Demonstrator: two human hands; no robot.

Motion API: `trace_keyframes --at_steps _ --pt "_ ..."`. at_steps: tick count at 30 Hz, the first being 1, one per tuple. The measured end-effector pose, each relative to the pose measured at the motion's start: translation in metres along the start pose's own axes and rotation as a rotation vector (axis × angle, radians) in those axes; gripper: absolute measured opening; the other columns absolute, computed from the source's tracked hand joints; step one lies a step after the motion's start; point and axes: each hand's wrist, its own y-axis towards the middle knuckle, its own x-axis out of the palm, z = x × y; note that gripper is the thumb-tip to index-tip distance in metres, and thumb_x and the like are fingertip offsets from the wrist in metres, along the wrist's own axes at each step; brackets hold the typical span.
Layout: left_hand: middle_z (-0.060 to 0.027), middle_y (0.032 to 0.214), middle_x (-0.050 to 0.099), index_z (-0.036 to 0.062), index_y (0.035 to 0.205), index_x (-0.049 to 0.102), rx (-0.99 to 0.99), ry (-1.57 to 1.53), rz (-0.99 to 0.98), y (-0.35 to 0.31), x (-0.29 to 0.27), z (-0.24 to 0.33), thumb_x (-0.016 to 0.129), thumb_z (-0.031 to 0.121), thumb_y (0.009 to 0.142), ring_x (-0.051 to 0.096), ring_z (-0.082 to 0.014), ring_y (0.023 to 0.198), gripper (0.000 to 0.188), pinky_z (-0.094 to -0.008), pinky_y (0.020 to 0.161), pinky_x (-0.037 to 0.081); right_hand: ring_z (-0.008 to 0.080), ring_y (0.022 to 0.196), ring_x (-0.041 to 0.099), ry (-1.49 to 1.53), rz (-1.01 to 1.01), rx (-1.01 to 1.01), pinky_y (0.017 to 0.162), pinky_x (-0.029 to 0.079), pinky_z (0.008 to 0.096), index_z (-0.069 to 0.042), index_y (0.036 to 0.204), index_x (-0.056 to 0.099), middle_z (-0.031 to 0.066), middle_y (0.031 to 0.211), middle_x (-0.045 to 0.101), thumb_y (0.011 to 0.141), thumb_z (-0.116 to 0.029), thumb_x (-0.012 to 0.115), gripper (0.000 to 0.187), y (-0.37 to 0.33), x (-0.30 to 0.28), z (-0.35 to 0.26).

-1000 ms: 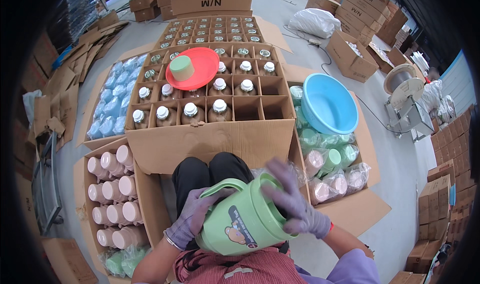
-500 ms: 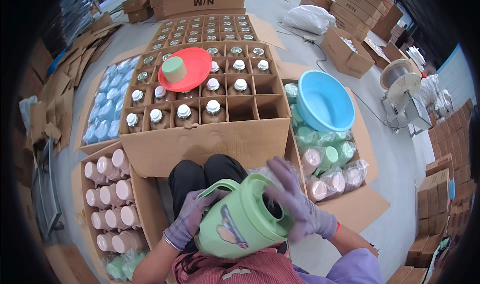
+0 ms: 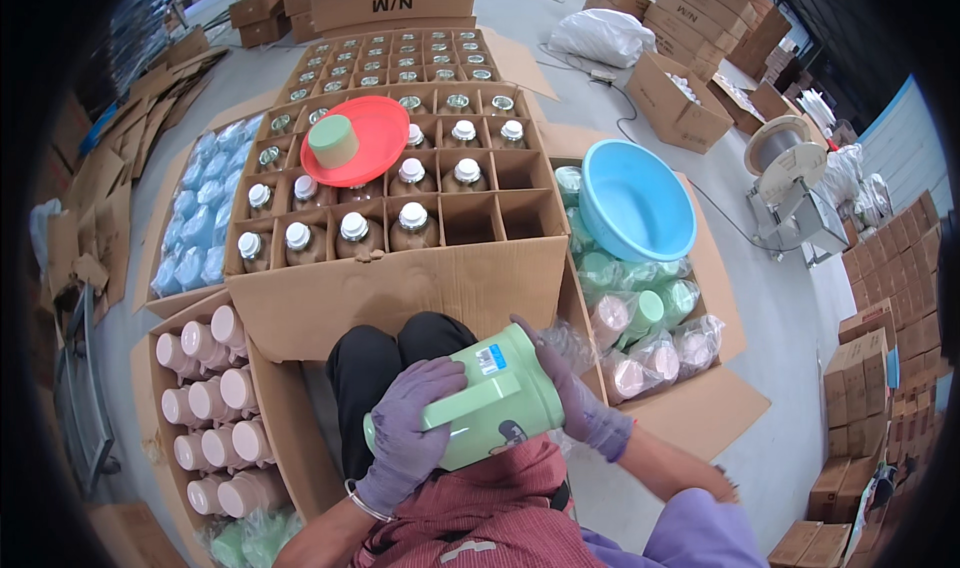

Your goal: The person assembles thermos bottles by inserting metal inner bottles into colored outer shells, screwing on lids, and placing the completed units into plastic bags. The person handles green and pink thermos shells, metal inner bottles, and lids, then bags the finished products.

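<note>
Over my lap lies a light green plastic thermos jug (image 3: 485,438) on its side, its handle and a small blue-and-white sticker turned upward. My left hand (image 3: 410,433), in a purple-grey glove, wraps round the handle and body toward one end. Against the opposite end presses my gloved right hand (image 3: 580,403), fingers curved along the rim; that end's opening is hidden from view. Ahead stands a divided carton (image 3: 400,288) of capped glass bottles (image 3: 415,228), with two vacant cells at its front right.
A red plate (image 3: 385,133) bearing a green-and-cream cup (image 3: 333,140) rests over the bottles. To the right, a blue basin (image 3: 640,198) tops a carton of bagged green and pink jugs (image 3: 655,358). Pink jugs (image 3: 215,398) fill a carton at left, beside blue bagged items (image 3: 205,203).
The jug has been turned, bringing its handle upward and its open end away from view. My left hand has shifted onto the handle; my right hand has closed against the end.
</note>
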Motion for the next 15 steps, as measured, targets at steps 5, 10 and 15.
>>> trace_keyframes --at_steps 5,10,15 --pt "-0.0130 0.111 0.073 -0.0019 0.119 0.067 -0.452 -0.199 -0.187 -0.028 -0.027 -0.006 0.056 0.013 0.094 0.069 -0.0173 0.102 0.031 -0.0302 0.093 0.053 0.0334 0.152 0.023 -0.659 -0.456 -0.526 0.122 0.021 0.0435 -0.004 0.161 0.017 0.0234 0.161 0.026 0.097 -0.057 0.054 0.091 0.008 -0.025 -0.043" --pt "-0.0068 0.102 0.072 -0.0007 0.114 0.068 -0.595 -0.475 -0.109 -0.089 0.001 -0.041 0.052 0.017 0.101 0.067 -0.0128 0.091 0.027 -0.0297 0.079 0.055 0.0362 0.146 0.036 -0.597 -0.558 -0.276 0.119 0.029 0.0439 -0.006 0.157 0.034 0.0194 0.160 0.034 0.081 -0.032 0.077 0.091 0.002 0.009 -0.057" --pt "-0.0046 0.095 0.070 -0.0016 0.110 0.067 -0.650 -0.393 0.140 -0.069 0.007 -0.028 0.057 0.018 0.100 0.064 -0.0120 0.085 0.024 -0.0287 0.077 0.054 0.0382 0.131 0.052 -0.515 -0.436 -0.348 0.112 0.039 0.0436 -0.003 0.150 0.044 0.0208 0.146 0.050 0.077 -0.034 0.078 0.086 0.015 0.006 -0.066"
